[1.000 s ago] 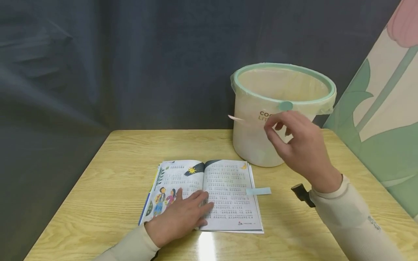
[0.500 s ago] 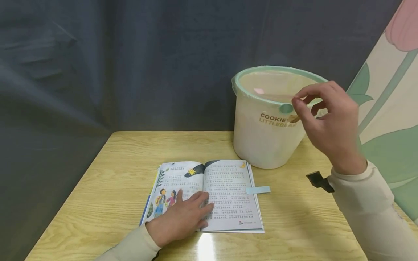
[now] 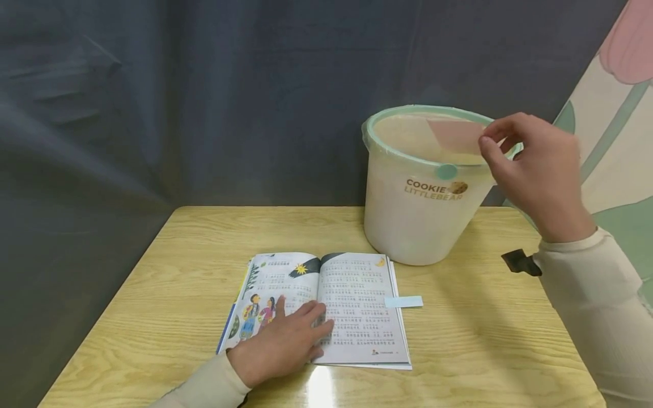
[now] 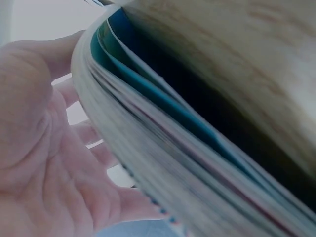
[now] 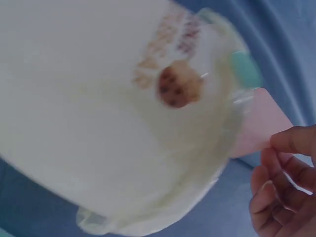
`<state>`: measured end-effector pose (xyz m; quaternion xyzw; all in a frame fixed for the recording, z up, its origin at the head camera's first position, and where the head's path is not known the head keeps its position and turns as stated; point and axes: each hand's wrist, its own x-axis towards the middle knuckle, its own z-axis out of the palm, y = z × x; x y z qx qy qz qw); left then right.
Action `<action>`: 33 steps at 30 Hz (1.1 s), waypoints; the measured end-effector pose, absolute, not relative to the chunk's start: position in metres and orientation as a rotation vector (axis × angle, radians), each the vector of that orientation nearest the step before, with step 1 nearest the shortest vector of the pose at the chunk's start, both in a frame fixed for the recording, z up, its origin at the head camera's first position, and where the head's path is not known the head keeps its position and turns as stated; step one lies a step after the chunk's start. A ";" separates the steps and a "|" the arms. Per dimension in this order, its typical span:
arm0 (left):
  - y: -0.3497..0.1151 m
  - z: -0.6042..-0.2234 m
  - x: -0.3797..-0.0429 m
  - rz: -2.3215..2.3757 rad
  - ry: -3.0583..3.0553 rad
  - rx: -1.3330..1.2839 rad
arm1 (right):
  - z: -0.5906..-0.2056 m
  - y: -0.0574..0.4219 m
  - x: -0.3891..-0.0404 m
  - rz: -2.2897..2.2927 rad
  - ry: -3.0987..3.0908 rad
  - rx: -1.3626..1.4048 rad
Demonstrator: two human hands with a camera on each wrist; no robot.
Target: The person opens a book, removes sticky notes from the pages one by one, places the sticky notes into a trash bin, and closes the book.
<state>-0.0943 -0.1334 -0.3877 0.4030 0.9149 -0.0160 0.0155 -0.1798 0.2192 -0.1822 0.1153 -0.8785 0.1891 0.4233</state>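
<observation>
Between thumb and forefinger my right hand (image 3: 541, 170) pinches a thin pink slip of paper (image 3: 456, 136), held over the mouth of a cream bin (image 3: 418, 221) with a green rim. The right wrist view shows the pink paper (image 5: 261, 121) partly behind the bin's rim. My left hand (image 3: 283, 343) rests, fingers spread, on the lower middle of an open book (image 3: 357, 334) with printed text and a drawing of two figures. A pale blue paper strip (image 3: 404, 301) sticks out past the book's right edge. In the left wrist view the page edges (image 4: 148, 133) stand beside the palm.
The book and bin stand on a light wooden table (image 3: 153, 283). A clear liner overhangs the bin's rim. Behind hangs a dark curtain (image 3: 255, 102); at the right is a wall panel (image 3: 627, 124) painted with a flower.
My right hand has moved right and upward, bringing the pink paper from in front of the bin to above its mouth. The left hand has stayed on the book.
</observation>
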 end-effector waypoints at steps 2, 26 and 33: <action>-0.133 -0.388 -0.095 -0.056 2.849 1.259 | -0.184 0.222 -0.185 0.439 -2.216 0.274; -0.137 -0.377 -0.099 -0.087 2.851 1.203 | -0.292 0.176 -0.147 0.481 -1.943 0.735; -0.144 -0.377 -0.096 -0.019 2.831 1.139 | -0.352 0.180 -0.150 0.250 -2.637 0.912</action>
